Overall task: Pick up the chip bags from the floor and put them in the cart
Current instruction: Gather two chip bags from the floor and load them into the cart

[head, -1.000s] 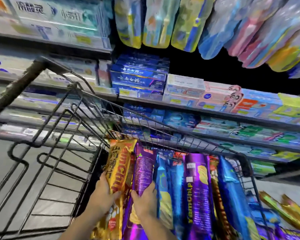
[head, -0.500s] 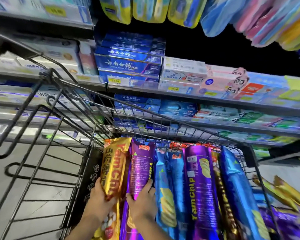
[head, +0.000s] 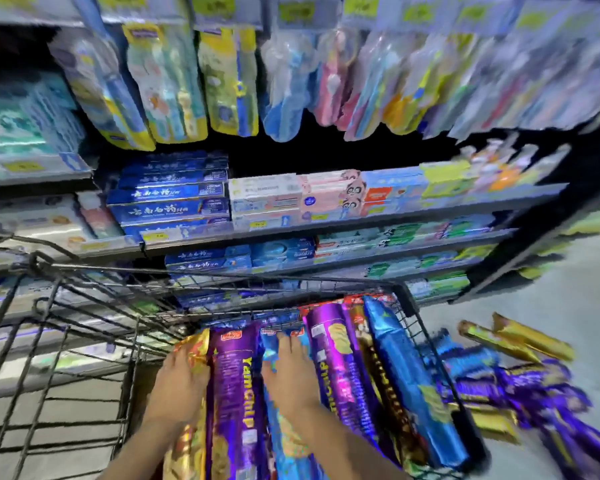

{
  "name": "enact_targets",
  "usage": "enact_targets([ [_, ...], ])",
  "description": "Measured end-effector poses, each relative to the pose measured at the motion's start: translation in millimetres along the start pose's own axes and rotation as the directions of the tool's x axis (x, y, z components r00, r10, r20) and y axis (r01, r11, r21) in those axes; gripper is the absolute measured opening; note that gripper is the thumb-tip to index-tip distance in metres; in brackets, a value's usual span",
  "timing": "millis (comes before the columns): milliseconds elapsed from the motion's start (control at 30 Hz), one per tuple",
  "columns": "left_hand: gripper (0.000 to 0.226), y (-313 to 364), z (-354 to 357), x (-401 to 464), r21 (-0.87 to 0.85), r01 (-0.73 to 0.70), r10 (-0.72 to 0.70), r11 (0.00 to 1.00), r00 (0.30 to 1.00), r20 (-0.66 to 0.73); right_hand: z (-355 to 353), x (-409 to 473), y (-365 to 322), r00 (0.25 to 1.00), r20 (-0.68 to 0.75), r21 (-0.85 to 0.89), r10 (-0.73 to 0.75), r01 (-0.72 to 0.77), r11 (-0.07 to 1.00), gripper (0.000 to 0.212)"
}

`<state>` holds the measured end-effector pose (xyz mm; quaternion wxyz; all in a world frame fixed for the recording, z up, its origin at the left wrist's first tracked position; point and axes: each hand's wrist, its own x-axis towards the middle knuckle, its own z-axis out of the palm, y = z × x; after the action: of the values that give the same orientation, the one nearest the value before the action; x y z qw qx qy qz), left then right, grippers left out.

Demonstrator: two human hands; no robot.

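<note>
Several long chip bags stand packed side by side in the black wire cart (head: 222, 285). My left hand (head: 181, 386) lies flat on a gold chip bag (head: 184, 452) at the left of the row. My right hand (head: 290, 379) rests, fingers stretched out, on a blue chip bag (head: 288, 441). A purple YamChip bag (head: 234, 393) stands between my two hands, and neither hand grips it. To its right stand another purple bag (head: 336, 368), a dark gold one and a blue bag (head: 406, 375). More purple, blue and gold chip bags (head: 520, 382) lie on the floor right of the cart.
Store shelves (head: 326, 226) with toothpaste boxes run right behind the cart. Toothbrush packs (head: 229, 81) hang above them. The cart's folded child-seat frame (head: 59, 358) fills the left. Grey floor (head: 568, 289) shows at the right. The picture is blurred by motion.
The view has tilted up and the cart sits lower in it. The gold and purple bags have sunk into the row. My hands have gone from gripping them to lying flat on top.
</note>
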<state>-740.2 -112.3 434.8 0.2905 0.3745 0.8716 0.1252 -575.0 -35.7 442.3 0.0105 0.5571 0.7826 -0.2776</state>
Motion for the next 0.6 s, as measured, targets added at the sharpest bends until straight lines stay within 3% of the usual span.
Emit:
enact_targets([
  [133, 0.058, 102.2, -5.1, 11.4, 0.173, -0.284, 0.302, 0.943, 0.949, -0.090, -63.2, 5.8, 57.9, 0.950, -0.307, -0.054, 0.061, -0.081, 0.995, 0.047],
  [200, 0.060, 160.4, 7.2, 8.6, 0.264, -0.407, 0.436, 0.875, 0.898, -0.060, -97.0, -0.8, 102.7, 0.919, -0.378, -0.077, 0.116, -0.156, 0.985, 0.047],
  [333, 0.056, 276.7, 59.0, -25.4, 0.366, -0.613, 0.647, 0.700, 0.762, 0.038, -155.8, -31.6, 213.4, 0.861, -0.451, -0.089, 0.234, -0.304, 0.949, 0.045],
  [433, 0.053, 354.3, 116.7, -54.9, 0.436, -0.737, 0.751, 0.517, 0.634, 0.182, -182.2, -58.0, 307.2, 0.816, -0.372, 0.056, 0.443, -0.457, 0.888, 0.053],
  [500, 0.055, 401.6, 158.4, -75.9, 0.470, -0.770, 0.762, 0.431, 0.590, 0.268, -198.3, -81.0, 366.8, 0.791, -0.361, 0.035, 0.494, -0.518, 0.855, 0.061],
  [600, 0.062, 460.9, 226.8, -101.6, 0.476, -0.793, 0.754, 0.379, 0.563, 0.338, -210.7, -103.1, 456.1, 0.723, -0.373, 0.020, 0.582, -0.620, 0.784, 0.063],
])
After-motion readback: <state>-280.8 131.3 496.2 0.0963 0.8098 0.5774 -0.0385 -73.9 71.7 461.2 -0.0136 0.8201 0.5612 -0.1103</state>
